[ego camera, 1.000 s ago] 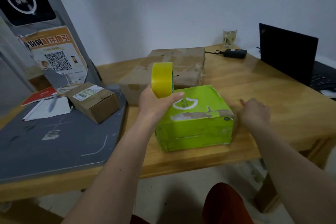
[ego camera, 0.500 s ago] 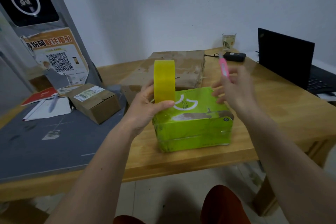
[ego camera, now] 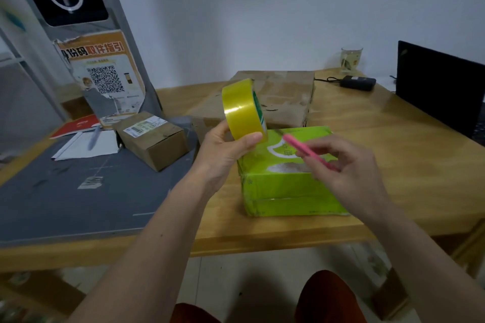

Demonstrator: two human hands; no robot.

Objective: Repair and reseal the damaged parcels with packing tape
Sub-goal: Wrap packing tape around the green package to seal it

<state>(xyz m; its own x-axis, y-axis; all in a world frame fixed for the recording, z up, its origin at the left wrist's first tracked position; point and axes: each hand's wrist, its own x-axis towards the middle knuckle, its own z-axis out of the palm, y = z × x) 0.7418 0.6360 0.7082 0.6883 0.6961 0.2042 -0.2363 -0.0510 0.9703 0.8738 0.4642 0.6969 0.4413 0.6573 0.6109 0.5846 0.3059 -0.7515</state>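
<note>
The left hand [ego camera: 225, 149] grips a yellow tape roll [ego camera: 244, 110] upright above the green parcel [ego camera: 286, 186], which sits shut near the table's [ego camera: 380, 139] front edge. The right hand [ego camera: 349, 165] pinches a pink cutter [ego camera: 309, 151] over the parcel's torn top. Two brown boxes lie farther left, both closed.

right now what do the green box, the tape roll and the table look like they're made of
Green box: probably printed cardboard with a glossy coat or film; its front shines and the torn patch on top shows pale fibre. Tape roll: glossy translucent yellow plastic film, with a bright glare band across it. Table: light wood or wood veneer, varnished; grain shows and it reflects light.
</note>
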